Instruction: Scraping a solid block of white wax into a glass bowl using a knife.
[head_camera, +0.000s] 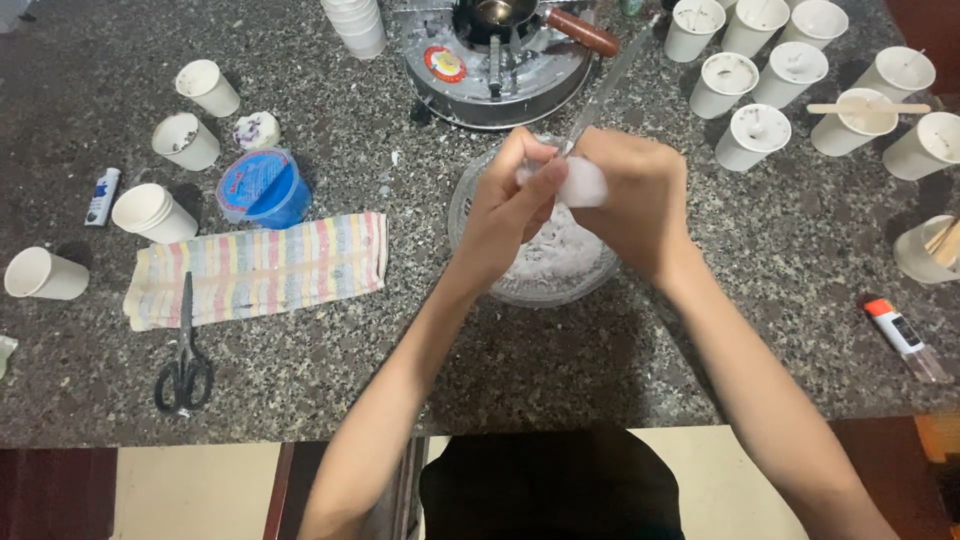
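Right now, a white lump (582, 183) is squeezed in the right hand (640, 205), with the fingers closed around it. A thin knife (600, 95) is pinched in the left hand (510, 205), and its blade is pressed against the lump. Both hands are held over a glass bowl (480, 270), which is filled with white flakes. The bowl is set near the middle of the counter (560, 370).

Just behind the bowl, at the far edge, a small metal stove (470, 85) is seen, with a dark pot (495, 15) on top. A bunch of white paper cups (752, 137) is stood toward the far right corner, and a flat wooden stick (868, 108) is laid across one of them. A glue stick (900, 335) is laid near the right edge.

To the left of the bowl, a striped cloth (270, 265) is spread out. Black scissors (183, 365) are laid partly on it, near the front edge. A blue round tub (262, 188) is placed just behind the cloth. More white cups (150, 212) are scattered toward the left edge.
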